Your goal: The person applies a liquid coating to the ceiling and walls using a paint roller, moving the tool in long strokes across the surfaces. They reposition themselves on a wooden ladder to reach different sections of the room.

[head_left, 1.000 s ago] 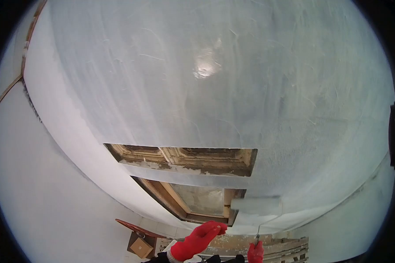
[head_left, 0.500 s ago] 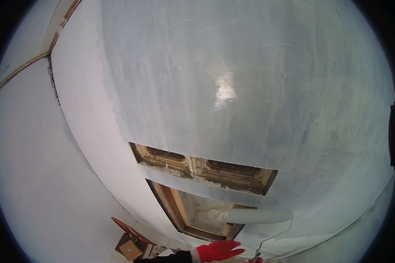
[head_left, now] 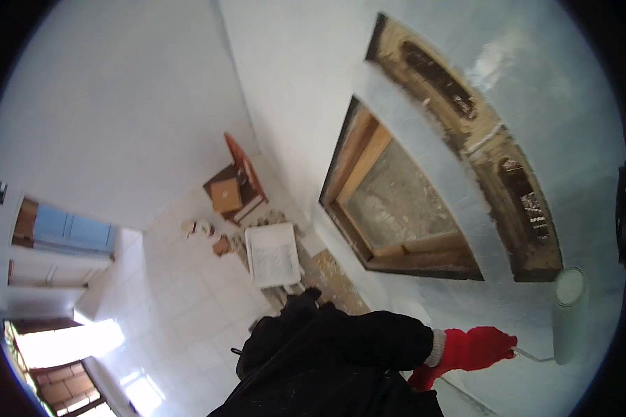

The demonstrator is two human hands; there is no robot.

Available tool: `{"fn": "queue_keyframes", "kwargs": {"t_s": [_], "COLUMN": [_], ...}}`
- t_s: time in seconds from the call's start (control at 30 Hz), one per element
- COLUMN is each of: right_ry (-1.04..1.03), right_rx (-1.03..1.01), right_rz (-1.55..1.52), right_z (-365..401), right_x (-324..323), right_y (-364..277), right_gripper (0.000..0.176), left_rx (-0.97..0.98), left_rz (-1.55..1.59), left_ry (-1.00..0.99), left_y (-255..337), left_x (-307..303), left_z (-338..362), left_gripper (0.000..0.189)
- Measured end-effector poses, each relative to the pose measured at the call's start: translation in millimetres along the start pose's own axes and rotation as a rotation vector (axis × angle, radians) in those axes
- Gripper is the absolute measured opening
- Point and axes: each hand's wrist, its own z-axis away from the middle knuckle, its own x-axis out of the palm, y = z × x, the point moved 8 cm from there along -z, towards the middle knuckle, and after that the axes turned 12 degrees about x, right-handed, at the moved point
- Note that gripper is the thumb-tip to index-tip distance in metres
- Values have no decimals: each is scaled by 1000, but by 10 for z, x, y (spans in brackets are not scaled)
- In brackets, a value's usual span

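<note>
Since the earlier frame, the view has swung down and leftward, and the left hand, then open and apart from the paint roller, has closed around its thin metal rod. More of the room shows: from left to right come a blue panel in an opening, a pale tiled floor with bright patches of daylight, and a smooth whitish wall turning blue-grey and glossy in places toward the right.

Counted left to right, there is one cardboard box beside one reddish-brown panel, one white paint tray near speckled boards, one wood-framed window with a cloudy pane, one long recess with two dark slots, and one roller.

Both hands wear red gloves. Low at right, the right hand is mostly hidden behind the black sleeve; how far its fingers are open, or what they hold, cannot be told. Farther right, the left hand's fingers are curled narrow on the rod. Beyond them, the roller's pale cover stands nearly upright in the view, near the recess's lower end.
</note>
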Motion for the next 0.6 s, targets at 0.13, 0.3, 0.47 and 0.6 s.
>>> {"fn": "queue_keyframes", "kwargs": {"t_s": [0.13, 0.3, 0.47, 0.6], "right_ry": [-48, -85, -168, -163], "right_rx": [20, 27, -25, -1], "right_rz": [-45, -142, -204, -130], "right_z": [-53, -151, -307, -331], "right_x": [75, 161, 306, 315], "right_y": [-87, -161, -374, -512], "right_gripper": [38, 39, 40, 41], "left_rx": [-111, -59, -13, 63], "left_rz": [72, 37, -63, -35], "left_ry": [-55, 18, -89, -33], "left_y": [-86, -148, -224, 62], "left_x": [71, 3, 6, -59], "left_z": [-76, -183, -244, -289], "left_gripper": [26, 26, 28, 21]}}
